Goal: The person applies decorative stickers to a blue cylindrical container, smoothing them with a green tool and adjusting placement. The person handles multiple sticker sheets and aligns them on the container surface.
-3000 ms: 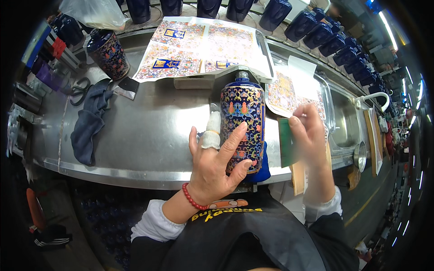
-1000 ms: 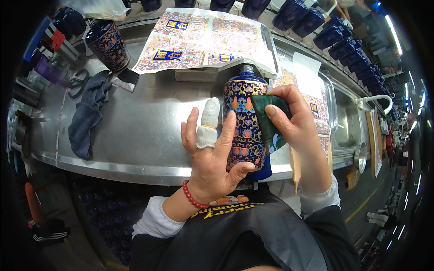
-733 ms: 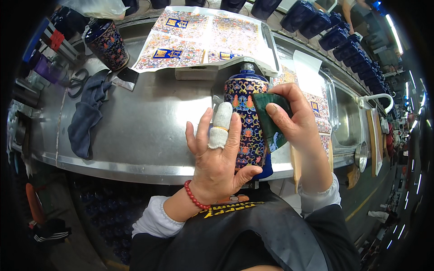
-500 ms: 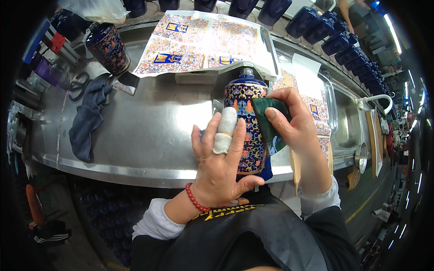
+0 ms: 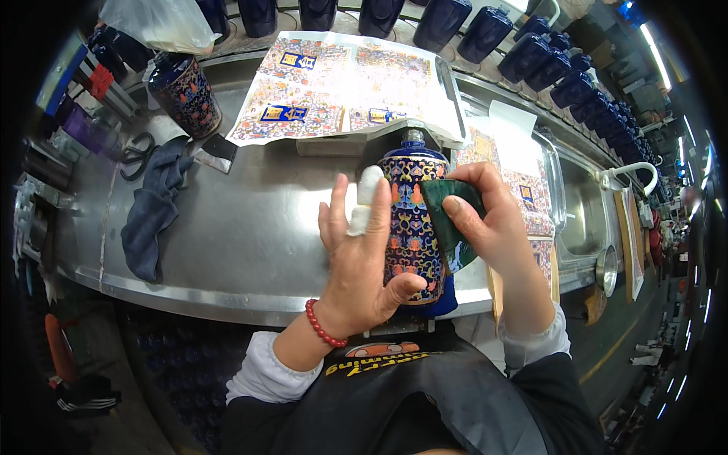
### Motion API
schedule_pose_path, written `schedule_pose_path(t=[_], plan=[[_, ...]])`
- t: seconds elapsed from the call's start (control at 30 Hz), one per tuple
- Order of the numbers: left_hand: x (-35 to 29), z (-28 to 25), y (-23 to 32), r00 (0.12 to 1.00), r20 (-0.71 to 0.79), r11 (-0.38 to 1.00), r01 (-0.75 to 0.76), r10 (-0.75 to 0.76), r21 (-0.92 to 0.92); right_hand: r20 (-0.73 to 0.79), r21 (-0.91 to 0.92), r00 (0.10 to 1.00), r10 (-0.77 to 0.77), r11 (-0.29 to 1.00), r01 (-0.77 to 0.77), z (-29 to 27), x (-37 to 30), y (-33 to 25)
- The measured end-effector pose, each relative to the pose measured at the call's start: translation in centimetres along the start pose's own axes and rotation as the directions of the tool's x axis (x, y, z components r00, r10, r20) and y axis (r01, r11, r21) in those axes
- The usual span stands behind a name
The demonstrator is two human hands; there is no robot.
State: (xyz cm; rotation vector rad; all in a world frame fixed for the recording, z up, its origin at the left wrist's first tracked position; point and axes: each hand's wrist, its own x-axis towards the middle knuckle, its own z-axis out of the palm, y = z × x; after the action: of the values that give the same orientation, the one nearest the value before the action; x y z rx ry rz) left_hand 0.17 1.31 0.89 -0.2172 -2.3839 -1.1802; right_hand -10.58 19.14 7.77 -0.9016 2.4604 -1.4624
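A dark blue bottle with a colourful floral pattern leans on its back in front of me, its neck pointing away. My left hand rests along the bottle's left side, fingers stretched and thumb apart, gripping nothing. One of its fingers wears a white cloth finger cover. In my right hand is a dark green flat scraper, pinched between thumb and fingers. The scraper's edge lies against the right side of the bottle. What supports the bottle underneath is mostly hidden.
Printed pattern sheets lie beyond the bottle. A second patterned bottle, a grey-blue cloth and scissors are at left. Plain blue bottles line the back. A sink with a white faucet stands right.
My left hand has slid from the bottle's front to its left side, turning edge-on and uncovering more of the pattern. The scraper stays at the right side. The whole view has shifted slightly.
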Motion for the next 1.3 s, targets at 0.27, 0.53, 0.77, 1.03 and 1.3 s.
schedule_pose_path(t=[0.27,0.53,0.77,1.03,1.3], plan=[[0.0,0.4,0.1,0.998,0.056,1.000,-0.021,0.022,-0.011,0.000,0.003,1.000,0.010,1.000,-0.010,0.1,0.0,0.3],[-0.7,0.9,-0.5,0.998,0.056,0.998,-0.017,0.013,0.066,-0.012,0.036,1.000,-0.003,0.999,0.003,0.1,-0.1,0.6],[-1.7,0.4,-0.2,0.996,0.080,0.993,-0.035,0.026,0.114,0.021,0.038,0.999,0.025,0.999,-0.026,0.1,-0.1,0.6],[-2.1,0.3,-0.1,0.994,0.081,0.984,-0.089,0.077,0.154,0.002,-0.041,1.000,-0.016,0.999,0.016,0.1,0.0,0.8],[-4.0,-0.5,-0.2,0.995,0.069,0.994,-0.075,0.070,0.075,0.010,-0.032,1.000,-0.006,0.999,0.006,0.1,-0.1,1.0]])
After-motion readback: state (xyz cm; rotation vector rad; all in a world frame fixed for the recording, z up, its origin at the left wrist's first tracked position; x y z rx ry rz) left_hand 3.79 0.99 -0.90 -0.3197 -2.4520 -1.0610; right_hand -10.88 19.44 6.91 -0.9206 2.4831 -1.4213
